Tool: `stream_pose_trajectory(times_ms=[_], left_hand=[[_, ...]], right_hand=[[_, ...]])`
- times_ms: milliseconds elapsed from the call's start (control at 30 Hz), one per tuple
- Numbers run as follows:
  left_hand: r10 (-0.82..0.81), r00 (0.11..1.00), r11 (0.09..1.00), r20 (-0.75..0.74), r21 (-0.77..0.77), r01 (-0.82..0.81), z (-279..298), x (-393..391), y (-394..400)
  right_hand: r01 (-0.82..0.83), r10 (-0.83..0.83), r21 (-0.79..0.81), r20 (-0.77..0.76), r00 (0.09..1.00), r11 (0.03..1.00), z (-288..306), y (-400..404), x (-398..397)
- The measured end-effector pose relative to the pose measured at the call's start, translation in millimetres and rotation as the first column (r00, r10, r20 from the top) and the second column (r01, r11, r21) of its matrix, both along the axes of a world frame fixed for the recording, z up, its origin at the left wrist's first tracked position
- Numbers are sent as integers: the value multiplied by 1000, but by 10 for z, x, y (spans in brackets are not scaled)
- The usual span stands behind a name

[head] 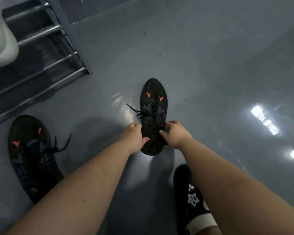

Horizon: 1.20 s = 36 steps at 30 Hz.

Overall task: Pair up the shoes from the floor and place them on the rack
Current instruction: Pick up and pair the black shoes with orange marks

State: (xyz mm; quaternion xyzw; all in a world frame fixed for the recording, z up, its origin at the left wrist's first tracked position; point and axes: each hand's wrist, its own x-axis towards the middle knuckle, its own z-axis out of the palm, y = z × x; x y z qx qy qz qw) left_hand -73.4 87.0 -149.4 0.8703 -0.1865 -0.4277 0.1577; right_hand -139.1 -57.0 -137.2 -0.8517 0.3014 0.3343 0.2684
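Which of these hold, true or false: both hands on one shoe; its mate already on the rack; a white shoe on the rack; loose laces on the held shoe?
1. Both hands, left hand and right hand, grip the black orange-marked sneaker. True.
2. Its matching black sneaker sits on the rack. False: it lies on the grey floor.
3. A white shoe sits on the metal-bar shoe rack. True.
4. The held sneaker's laces are tied neatly. False: they trail loose.

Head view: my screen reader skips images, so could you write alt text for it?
Both hands, left hand and right hand, grip the heel end of a black sneaker with orange marks over a grey floor. Its matching sneaker lies on the floor to the left, near a metal shoe rack holding a white shoe.
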Motion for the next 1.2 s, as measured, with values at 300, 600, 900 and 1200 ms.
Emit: stream_pose_trajectory(times_ms=[300, 600, 900, 1200], left_hand=[[275, 945, 943, -180, -142, -301, 112, 61, 227], [493, 860, 834, -131, -209, -510, 692, 110, 1291], [709, 690, 665, -146, -186, -723, 880, -56, 2522], [863, 488, 482, -127, -80, -873, 505, -139, 3176]], right_hand=[[350, -396, 337, 79, 915, 874, 278, 260, 168], [302, -446, 583, 117, 888, 754, 702, 1177, 359], [149, -274, 587, 129, 953, 796, 662, 2177, 473], [160, -239, 481, 106, 965, 862, 432, 2395, 520]])
